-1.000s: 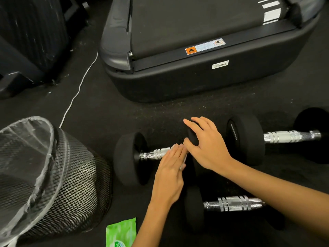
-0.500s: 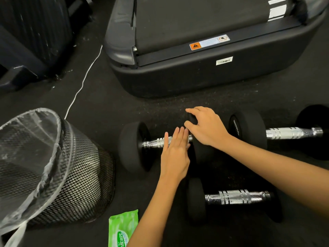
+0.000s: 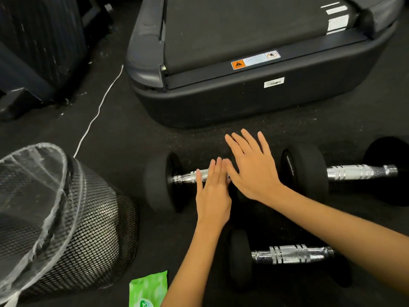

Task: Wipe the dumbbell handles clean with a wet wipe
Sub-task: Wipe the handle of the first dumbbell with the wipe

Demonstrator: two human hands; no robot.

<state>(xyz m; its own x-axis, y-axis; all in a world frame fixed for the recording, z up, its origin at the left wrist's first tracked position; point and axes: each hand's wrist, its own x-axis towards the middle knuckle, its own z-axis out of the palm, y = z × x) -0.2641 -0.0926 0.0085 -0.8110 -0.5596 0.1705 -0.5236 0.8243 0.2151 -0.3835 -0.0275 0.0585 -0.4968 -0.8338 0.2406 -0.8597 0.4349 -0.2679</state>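
Three black dumbbells with chrome handles lie on the dark floor. My left hand [image 3: 212,191] lies flat with straight fingers on the handle of the left dumbbell [image 3: 188,177]. My right hand [image 3: 252,167] is spread open over that dumbbell's right head, which it hides. A thin white sliver shows between the two hands; I cannot tell if it is a wipe. A second dumbbell [image 3: 358,171] lies to the right and a third dumbbell [image 3: 290,254] lies nearer, under my right forearm. A green wet wipe pack [image 3: 148,289] sits at the bottom edge.
A black mesh bin [image 3: 88,218] with a clear liner stands at the left. The end of a treadmill [image 3: 243,100] fills the floor just beyond the dumbbells. A white cable [image 3: 97,114] runs across the floor at the upper left, next to dark equipment.
My right hand's fingers, curled over the dumbbell head half a second ago, are now straight and spread. My left hand stays on the handle.
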